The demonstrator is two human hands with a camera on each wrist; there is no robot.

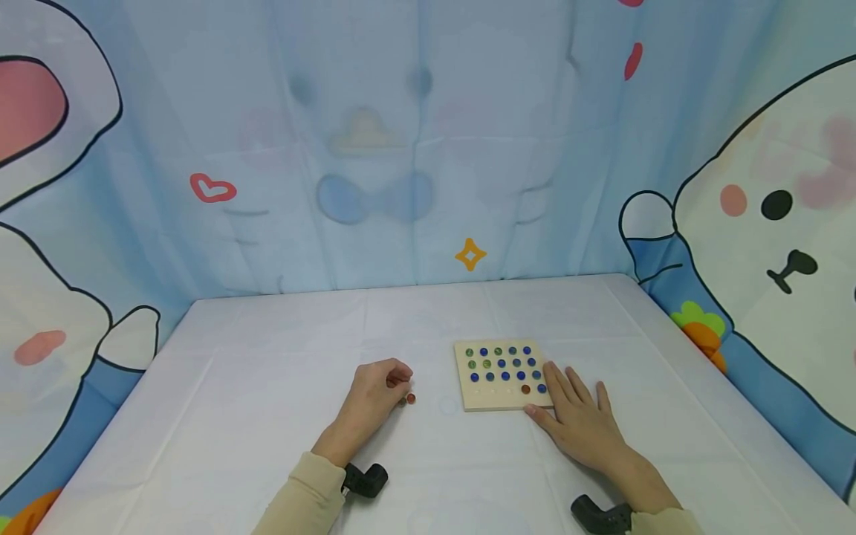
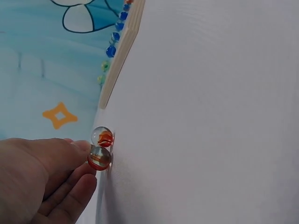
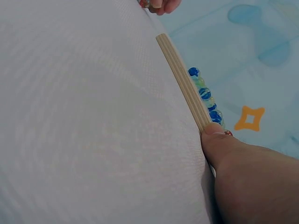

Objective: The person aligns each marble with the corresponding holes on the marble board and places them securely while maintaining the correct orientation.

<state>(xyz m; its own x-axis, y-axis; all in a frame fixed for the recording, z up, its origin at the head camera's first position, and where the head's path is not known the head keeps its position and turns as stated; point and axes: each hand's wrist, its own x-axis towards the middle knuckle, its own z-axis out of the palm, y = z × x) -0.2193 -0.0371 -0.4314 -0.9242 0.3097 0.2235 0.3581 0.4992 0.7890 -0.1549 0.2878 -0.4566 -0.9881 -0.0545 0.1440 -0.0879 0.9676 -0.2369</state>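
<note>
A light wooden board with rows of round hollows lies flat on the table. Blue and green glass marbles fill its back rows. In the front row, a reddish marble and a blue one sit at the right end, with bare hollows to their left. My right hand rests along the board's right side, fingers extended, thumb at the front corner. Left of the board, my left hand is bent with fingertips right at two clear marbles with orange-red inside; I cannot tell whether it pinches one.
A white cloth covers the table. Behind it and at both sides hangs a light-blue printed curtain with cartoon animals. Black wrist devices are worn on both forearms.
</note>
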